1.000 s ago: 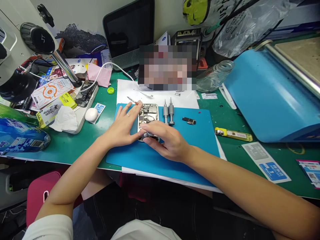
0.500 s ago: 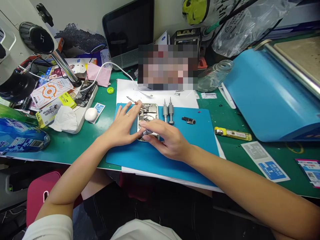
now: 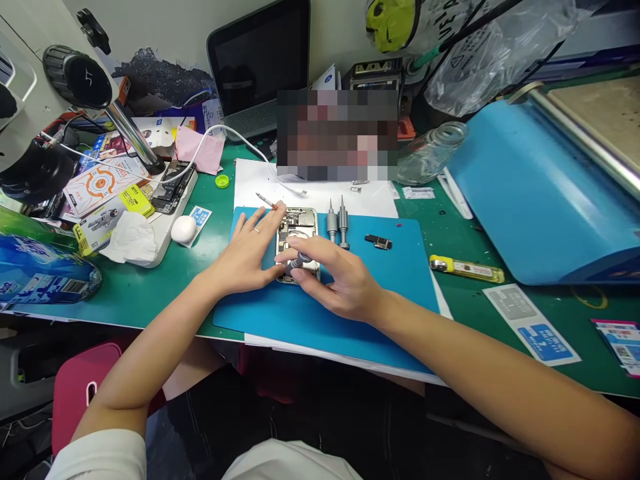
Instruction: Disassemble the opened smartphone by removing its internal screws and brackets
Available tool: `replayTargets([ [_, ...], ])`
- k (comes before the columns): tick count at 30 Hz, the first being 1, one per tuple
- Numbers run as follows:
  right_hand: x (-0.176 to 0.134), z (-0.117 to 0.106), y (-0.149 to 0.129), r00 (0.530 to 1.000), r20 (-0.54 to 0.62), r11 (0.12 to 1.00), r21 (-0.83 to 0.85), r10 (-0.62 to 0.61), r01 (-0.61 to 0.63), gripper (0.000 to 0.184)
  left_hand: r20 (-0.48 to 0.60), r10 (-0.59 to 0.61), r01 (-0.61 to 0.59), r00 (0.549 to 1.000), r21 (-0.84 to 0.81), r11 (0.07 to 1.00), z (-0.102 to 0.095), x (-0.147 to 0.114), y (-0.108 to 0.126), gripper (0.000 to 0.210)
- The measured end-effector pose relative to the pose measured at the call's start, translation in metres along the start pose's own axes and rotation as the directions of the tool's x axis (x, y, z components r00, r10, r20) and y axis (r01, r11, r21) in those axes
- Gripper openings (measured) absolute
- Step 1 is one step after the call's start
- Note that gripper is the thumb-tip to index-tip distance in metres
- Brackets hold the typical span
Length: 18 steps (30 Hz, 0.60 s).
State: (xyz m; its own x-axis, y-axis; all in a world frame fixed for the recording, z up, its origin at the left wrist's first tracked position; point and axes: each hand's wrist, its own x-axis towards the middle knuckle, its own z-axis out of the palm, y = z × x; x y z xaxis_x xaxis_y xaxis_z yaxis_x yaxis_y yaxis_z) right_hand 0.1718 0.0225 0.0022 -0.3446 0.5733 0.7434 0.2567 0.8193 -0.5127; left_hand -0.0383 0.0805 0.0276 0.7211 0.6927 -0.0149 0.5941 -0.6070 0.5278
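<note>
On the blue mat at the tabletop's front edge, the left hand, spread open, touches an opened phone along its left edge; the right hand pinches a screwdriver over it.

Can read "BATTERY" in dark capitals on the small yellow box. Can make out a pale angular logo on the black knob, and large black capitals, a "U" and an "E" among them, partly cut off on the white bag. Shows a triangle sign on the clear plastic bag, a barcode on the blue pack, a square code on the pink-edged card and an orange ring emblem on the white card. Cannot read the tiny print on the grey-and-blue packet.
</note>
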Motion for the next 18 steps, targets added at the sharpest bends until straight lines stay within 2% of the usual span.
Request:
replayTargets([
  [8,0.0025,-0.0035,-0.0033,0.999,0.030,0.999,-0.032,0.045,-0.044,0.063,-0.012,-0.005,0.005,1.000,-0.013,1.000,-0.0003,0.0000,0.0022,0.089],
  [18,0.0007,0.0007,-0.0007,1.000,-0.002,0.998,-0.064,-0.004,0.004,0.062,-0.020,0.009,-0.009,1.000,-0.018,1.000,0.0010,-0.0002,0.0000,0.090],
])
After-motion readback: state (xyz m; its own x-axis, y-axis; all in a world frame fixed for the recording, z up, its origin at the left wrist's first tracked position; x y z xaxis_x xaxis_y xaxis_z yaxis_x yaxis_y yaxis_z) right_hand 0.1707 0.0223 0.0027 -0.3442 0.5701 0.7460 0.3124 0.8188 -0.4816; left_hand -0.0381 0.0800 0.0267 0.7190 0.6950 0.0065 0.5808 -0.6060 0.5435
